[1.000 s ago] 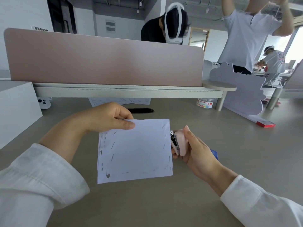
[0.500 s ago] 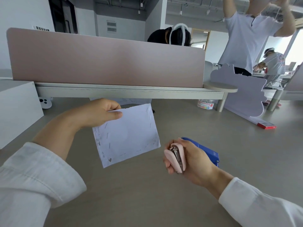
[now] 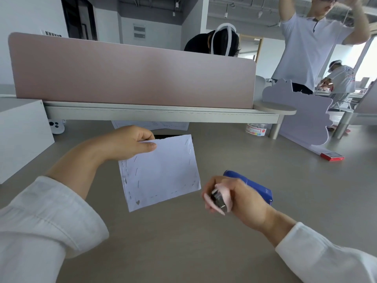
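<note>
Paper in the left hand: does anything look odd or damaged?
The paper is peppered with staples along its left, bottom and right edges, at uneven angles, and its left edge looks ragged. It hangs tilted, pinched at one corner by the left hand. The pink stapler is clear of it.

A: Where is free room on the surface (image 3: 183, 252)?
B: I see it wide and bare near me, and also to the right, up to the red box (image 3: 332, 156).
A: What stands in the way?
B: The paper (image 3: 161, 174) hangs in the middle from my left grip (image 3: 126, 142). A blue box (image 3: 257, 186) lies just behind my right grip (image 3: 244, 201). A low shelf (image 3: 163, 115) covers the far side, and a white block (image 3: 20, 135) closes the left.
</note>
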{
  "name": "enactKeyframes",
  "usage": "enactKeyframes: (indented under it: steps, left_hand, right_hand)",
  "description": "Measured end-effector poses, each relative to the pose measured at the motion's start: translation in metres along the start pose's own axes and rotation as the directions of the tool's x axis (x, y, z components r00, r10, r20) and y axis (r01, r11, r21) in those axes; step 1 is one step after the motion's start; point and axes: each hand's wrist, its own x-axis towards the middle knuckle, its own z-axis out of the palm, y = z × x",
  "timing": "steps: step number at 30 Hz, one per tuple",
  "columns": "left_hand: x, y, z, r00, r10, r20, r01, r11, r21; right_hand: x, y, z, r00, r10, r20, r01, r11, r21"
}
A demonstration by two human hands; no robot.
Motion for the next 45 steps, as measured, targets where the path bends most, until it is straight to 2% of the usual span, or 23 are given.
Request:
enactKeyframes:
  steps: [2,5,11,14,16,18,19,21,22,23,24,25,27,30,35,39,42,45]
  left_hand:
    - [0.001,0.000,0.001,1.000,-0.007,-0.002,0.006,1.000,-0.004]
    - [0.003,0.001,0.006,1.000,-0.005,0.007,0.005,1.000,0.002]
    - [0.009,-0.003,0.021,1.000,-0.011,0.029,0.012,1.000,-0.016]
    - [0.011,-0.006,0.023,1.000,-0.013,0.016,0.013,0.999,-0.030]
    - [0.012,-0.009,0.023,1.000,-0.017,-0.004,0.017,0.999,-0.037]
    - [0.012,-0.010,0.022,0.999,-0.026,-0.028,0.025,0.999,-0.043]
    - [0.012,-0.010,0.022,0.999,-0.027,-0.039,0.026,0.999,-0.043]
    - [0.012,-0.008,0.022,0.998,-0.023,-0.054,0.021,0.999,-0.050]
    - [0.013,-0.008,0.023,0.998,-0.023,-0.061,0.019,0.998,-0.056]
    - [0.013,-0.008,0.023,0.997,-0.022,-0.071,0.017,0.998,-0.063]
    - [0.014,-0.009,0.024,0.996,-0.019,-0.083,0.014,0.997,-0.070]
    - [0.014,-0.010,0.024,0.995,-0.017,-0.094,0.010,0.997,-0.078]
    - [0.015,-0.011,0.026,0.994,-0.019,-0.109,0.009,0.996,-0.093]
    - [0.013,-0.009,0.026,0.991,-0.017,-0.134,0.000,0.992,-0.124]
    - [0.009,0.000,0.023,0.991,0.001,-0.137,-0.030,0.978,-0.206]
    - [0.006,0.009,0.023,0.994,0.012,-0.111,-0.033,0.983,-0.182]
    - [0.002,0.017,0.024,0.995,0.024,-0.100,-0.042,0.983,-0.179]
    - [0.000,0.022,0.024,0.991,0.049,-0.124,-0.069,0.985,-0.159]
  right_hand:
    - [-0.001,0.007,0.004,1.000,-0.018,-0.025,0.006,0.911,-0.413]
    - [-0.001,0.020,0.015,0.993,-0.094,0.067,0.114,0.694,-0.711]
    - [0.008,0.026,0.024,0.972,-0.191,0.140,0.221,0.515,-0.828]
    - [0.007,0.022,0.022,0.973,-0.195,0.120,0.208,0.532,-0.821]
    - [0.009,0.015,0.010,0.939,-0.344,-0.018,0.185,0.548,-0.816]
    - [0.011,0.010,-0.014,0.833,-0.495,-0.247,0.038,0.496,-0.867]
    - [0.011,0.007,-0.029,0.818,-0.457,-0.348,-0.124,0.452,-0.884]
    - [0.008,0.008,-0.054,0.857,-0.145,-0.495,-0.436,0.307,-0.846]
    - [0.006,0.012,-0.062,0.859,0.019,-0.511,-0.497,0.265,-0.826]
    - [0.005,0.016,-0.066,0.862,0.120,-0.492,-0.505,0.279,-0.817]
    - [0.004,0.019,-0.067,0.874,0.140,-0.464,-0.484,0.324,-0.813]
    - [0.004,0.021,-0.067,0.891,0.104,-0.443,-0.449,0.355,-0.820]
    - [0.006,0.020,-0.064,0.910,0.022,-0.415,-0.396,0.345,-0.851]
    - [0.009,0.017,-0.060,0.907,-0.037,-0.421,-0.380,0.364,-0.851]
    - [0.010,0.016,-0.057,0.897,-0.121,-0.425,-0.266,0.620,-0.738]
    - [0.008,0.006,-0.048,0.928,-0.195,-0.318,-0.072,0.742,-0.666]
    - [0.009,0.005,-0.045,0.940,-0.240,-0.243,0.031,0.770,-0.638]
    - [0.011,0.006,-0.041,0.951,-0.265,-0.159,0.095,0.741,-0.665]
